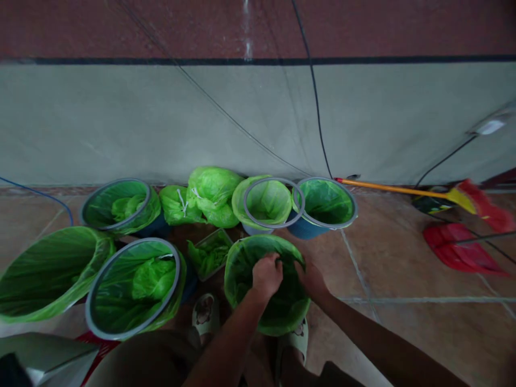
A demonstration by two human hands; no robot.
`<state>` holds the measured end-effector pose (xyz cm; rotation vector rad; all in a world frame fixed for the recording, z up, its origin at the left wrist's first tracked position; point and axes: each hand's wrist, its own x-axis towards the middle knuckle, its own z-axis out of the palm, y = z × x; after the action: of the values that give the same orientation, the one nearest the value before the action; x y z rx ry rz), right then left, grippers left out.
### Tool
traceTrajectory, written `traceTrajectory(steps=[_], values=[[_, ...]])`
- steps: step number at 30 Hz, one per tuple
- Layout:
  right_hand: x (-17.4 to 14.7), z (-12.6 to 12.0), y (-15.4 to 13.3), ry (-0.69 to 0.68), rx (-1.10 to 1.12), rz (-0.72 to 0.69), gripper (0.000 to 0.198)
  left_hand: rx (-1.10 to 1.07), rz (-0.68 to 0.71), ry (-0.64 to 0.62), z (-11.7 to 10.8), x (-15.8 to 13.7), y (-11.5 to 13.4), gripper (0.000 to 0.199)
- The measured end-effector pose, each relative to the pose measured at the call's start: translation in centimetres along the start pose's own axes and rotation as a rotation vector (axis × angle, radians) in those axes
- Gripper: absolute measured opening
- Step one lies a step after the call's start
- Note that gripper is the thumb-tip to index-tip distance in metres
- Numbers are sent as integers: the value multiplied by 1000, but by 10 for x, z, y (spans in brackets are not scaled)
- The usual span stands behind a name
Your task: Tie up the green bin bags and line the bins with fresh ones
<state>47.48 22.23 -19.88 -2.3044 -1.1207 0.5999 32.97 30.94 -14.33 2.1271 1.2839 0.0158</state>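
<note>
A bin lined with a green garbage bag (264,325) stands on the floor between my feet, the bag folded down over its rim. My left hand (267,275) is closed above the bin's opening; what its fingers hold, if anything, is hidden. At the right side of the rim, my right hand (312,280) is closed on the bag's edge, fingers reaching inside. Just behind, a loose grey ring (248,212) lies across another green-lined bin (238,201) and overlaps the ringed bin (352,212) to its right.
More lined bins stand left, including a ringed one (92,309) and one without a ring (24,317). Tied green bags (213,188) rest against the wall. A small tray (213,273) holds folded green bags. On the right lie a broom (387,187) and a red dustpan (455,252).
</note>
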Motion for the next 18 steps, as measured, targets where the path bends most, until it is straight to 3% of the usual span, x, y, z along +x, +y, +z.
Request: traceTrajectory(steps=[3, 5, 8, 11, 14, 18], values=[[14, -19, -4, 25, -43, -60, 62, -24, -147, 351, -34, -5, -13, 34], [35, -28, -15, 15, -71, -149, 57, -16, -225, 430, -44, -6, -20, 31], [67, -27, -38, -123, -31, -280, 48, -34, -224, 220, -33, -3, -23, 30], [85, -11, -52, -247, -7, -352, 46, -102, -285, -8, -7, 9, -23, 43], [88, 2, -52, -282, -6, -402, 43, -145, -398, -43, 10, 29, -26, 56], [83, 7, -38, -315, -39, -391, 36, -117, -436, -101, 17, 55, -31, 58]])
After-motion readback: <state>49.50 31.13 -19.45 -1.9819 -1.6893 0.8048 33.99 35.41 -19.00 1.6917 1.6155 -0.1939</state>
